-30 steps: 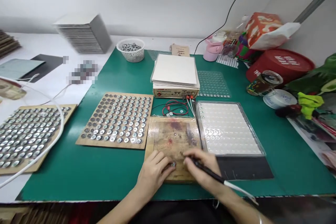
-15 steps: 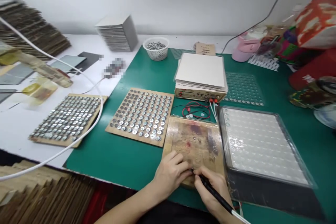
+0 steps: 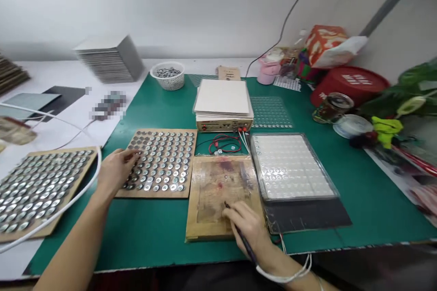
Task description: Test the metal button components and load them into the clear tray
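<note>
Board of metal discs [image 3: 41, 187], far left, lies at the 9 o'clock edge of the bench [image 3: 146, 236], with a white cable [image 3: 89, 181] looped across its right corner.

Left hand [image 3: 118, 169]: palm down, fingers loosely curved, fingertips on the left columns of a second disc board [image 3: 162, 161], which lies flat on the green mat. Cannot tell whether a disc is pinched.

Worn wooden work plate [image 3: 218, 191] lies at 3 o'clock of that board, their edges just beside each other.

Right hand [image 3: 251, 226]: closed around a black probe pen [image 3: 246, 245], resting on the plate's 5 o'clock corner. The pen's tip touches the plate surface and its white lead trails off toward 5 o'clock past the wrist.

Tester box [image 3: 223, 123] sits at 12 o'clock of the plate, with white sheets stacked on top. Red leads [image 3: 221, 143] are coiled between box and plate.

Clear blister tray [image 3: 290, 166] sits at 3 o'clock of the plate, just beside it, and rests on a dark sheet.
</note>
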The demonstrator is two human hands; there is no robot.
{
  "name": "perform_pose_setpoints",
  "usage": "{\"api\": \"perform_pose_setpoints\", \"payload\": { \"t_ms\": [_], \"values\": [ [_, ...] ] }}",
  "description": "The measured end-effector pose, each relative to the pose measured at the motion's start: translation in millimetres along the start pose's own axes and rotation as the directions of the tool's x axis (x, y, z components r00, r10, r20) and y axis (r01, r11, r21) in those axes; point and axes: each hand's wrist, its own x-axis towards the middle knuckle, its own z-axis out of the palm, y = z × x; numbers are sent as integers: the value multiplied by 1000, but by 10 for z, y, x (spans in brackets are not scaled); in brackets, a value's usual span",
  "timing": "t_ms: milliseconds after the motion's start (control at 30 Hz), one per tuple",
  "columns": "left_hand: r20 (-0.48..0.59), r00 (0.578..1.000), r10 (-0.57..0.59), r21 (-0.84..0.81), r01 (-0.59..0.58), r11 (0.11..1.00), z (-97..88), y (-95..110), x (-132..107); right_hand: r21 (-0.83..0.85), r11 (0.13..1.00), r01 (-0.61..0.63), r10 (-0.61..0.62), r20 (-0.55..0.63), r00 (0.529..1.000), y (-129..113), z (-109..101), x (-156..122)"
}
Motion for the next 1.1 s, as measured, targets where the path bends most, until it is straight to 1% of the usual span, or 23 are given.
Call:
{"api": "perform_pose_setpoints", "payload": {
  "t_ms": [100,167,233,267,300,367,400,433,500,533,567,600,633,667,700,733,767,833,900,967,1033,1100],
  "values": [
    [36,996,-85,27,84,996,-17,22,23,-37,993,-108,105,-72,992,282,-362,305],
    [65,988,-140,26,139,990,-34,34,76,-24,979,-200,196,-116,974,455,-601,476],
    [94,980,-173,2,174,985,-51,33,157,44,969,-242,245,-95,965,513,-740,555],
    [104,977,-187,-16,189,982,-61,32,193,86,969,-232,236,-43,971,491,-759,548],
    [106,975,-196,-36,201,979,-69,35,218,124,969,-216,213,37,976,442,-746,512],
    [82,977,-195,-80,202,976,-72,73,200,156,973,-171,140,195,971,311,-641,371],
    [59,981,-187,-103,192,976,-61,119,146,145,979,-140,103,236,966,249,-563,284],
    [43,985,-167,-128,171,977,-38,188,58,112,989,-99,69,243,968,198,-477,200],
    [56,995,-88,-195,97,976,49,397,-219,8,1000,-11,9,203,979,132,-309,69],
    [87,996,-8,-257,30,966,110,531,-399,-40,999,28,-20,186,982,110,-237,29],
    [124,988,94,-332,-48,942,180,675,-598,-78,995,54,-39,181,983,91,-177,7],
    [148,964,220,-424,-139,895,254,823,-804,-104,992,67,-47,182,982,71,-131,0],
    [156,928,339,-502,-221,836,329,966,-1005,-119,990,69,-46,181,982,48,-100,5],
    [147,891,431,-554,-286,781,403,1099,-1191,-126,990,64,-41,175,984,25,-86,21],
    [128,855,503,-589,-343,732,471,1215,-1351,-129,990,58,-36,164,986,9,-89,45],
    [107,830,547,-596,-387,704,534,1310,-1482,-124,991,47,-28,151,988,5,-112,77],
    [82,815,573,-589,-424,688,588,1384,-1579,-111,993,29,-14,135,991,24,-155,119],
    [37,805,592,-558,-475,680,670,1465,-1685,-71,997,-35,40,78,996,152,-298,231],
    [12,806,592,-523,-500,690,715,1480,-1708,-23,987,-161,160,-23,987,406,-477,372],
    [9,803,595,-506,-510,696,733,1464,-1696,37,950,-311,313,-133,940,733,-625,512],
    [16,797,603,-500,-516,695,735,1443,-1681,88,916,-391,401,-155,903,1040,-691,612],
    [27,793,609,-507,-514,692,727,1427,-1675,126,895,-427,441,-130,888,1254,-681,658]
  ]
}}
